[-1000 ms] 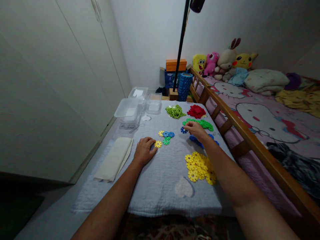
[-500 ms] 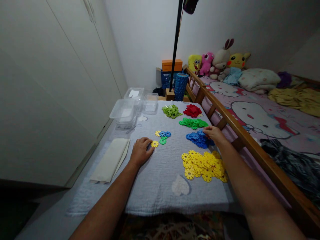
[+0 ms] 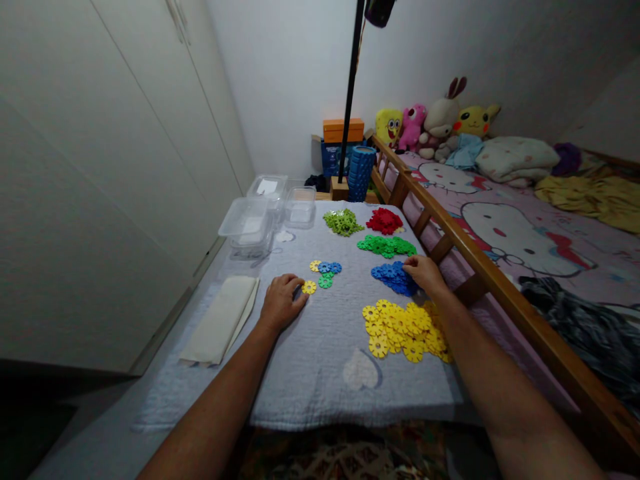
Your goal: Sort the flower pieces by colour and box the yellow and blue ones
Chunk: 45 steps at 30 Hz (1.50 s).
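Loosely parted, the left hand [image 3: 281, 303] touches a yellow disc [image 3: 309, 287]; the right hand [image 3: 425, 273], grip narrow, contents unclear, meets blue discs [image 3: 395, 277].

I see yellow discs [image 3: 400, 327], blue discs [image 3: 393, 277], green discs [image 3: 385, 247], red pieces [image 3: 385, 221], lime-green pieces [image 3: 343, 223], a grey-blue cloth [image 3: 310, 360] printed with pale hearts [image 3: 361, 371], and a pink bedsheet [image 3: 444, 203] patterned with white cartoon cats [image 3: 493, 217].

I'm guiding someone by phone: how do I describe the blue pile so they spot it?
On the table beside the wooden bed rail, look along the rail side. By the right hand lies the blue pile, between the green pile and the yellow pile; it is the only all-blue heap.
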{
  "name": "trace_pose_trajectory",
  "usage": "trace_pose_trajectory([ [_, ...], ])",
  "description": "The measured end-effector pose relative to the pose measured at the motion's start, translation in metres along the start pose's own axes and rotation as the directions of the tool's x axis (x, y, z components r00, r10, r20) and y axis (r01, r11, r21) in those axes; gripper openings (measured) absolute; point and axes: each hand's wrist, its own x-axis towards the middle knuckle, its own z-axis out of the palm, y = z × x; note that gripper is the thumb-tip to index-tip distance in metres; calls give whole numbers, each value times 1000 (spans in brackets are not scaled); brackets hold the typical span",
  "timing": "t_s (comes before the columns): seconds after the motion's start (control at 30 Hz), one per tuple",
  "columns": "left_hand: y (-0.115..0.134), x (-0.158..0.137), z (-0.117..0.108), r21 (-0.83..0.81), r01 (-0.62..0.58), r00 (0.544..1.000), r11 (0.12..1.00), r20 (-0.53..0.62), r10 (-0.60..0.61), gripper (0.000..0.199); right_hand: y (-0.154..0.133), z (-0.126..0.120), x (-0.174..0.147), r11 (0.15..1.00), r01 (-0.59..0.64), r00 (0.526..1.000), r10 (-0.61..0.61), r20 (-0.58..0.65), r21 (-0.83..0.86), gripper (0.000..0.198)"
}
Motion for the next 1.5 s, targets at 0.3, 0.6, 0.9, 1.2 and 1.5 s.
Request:
trace_pose_trajectory([
  [0.3,1,0,-1,6,0,1000,1000,4,0,28,-28,-2,-1,991,91,995,-94,-27,-95,8],
  [0.6,1,0,-1,1,-1,1000,1000,-3,1,27,-115,75,-20,897,437,828,-373,419,-64,10],
  [0.9,0,1,0,-11,-2,1000,1000,-7,2,26,-136,125,-22,908,372,884,-283,373,-193,25],
  [1.2,-1,0,2,-6,-1,1000,1000,-5,1,27,-128,113,-21,953,294,910,-256,326,-72,9],
  [1.5,0,0,0,-7,4,1000,1000,-7,-4,27,-71,36,-10,967,161,973,-189,133,198,12],
])
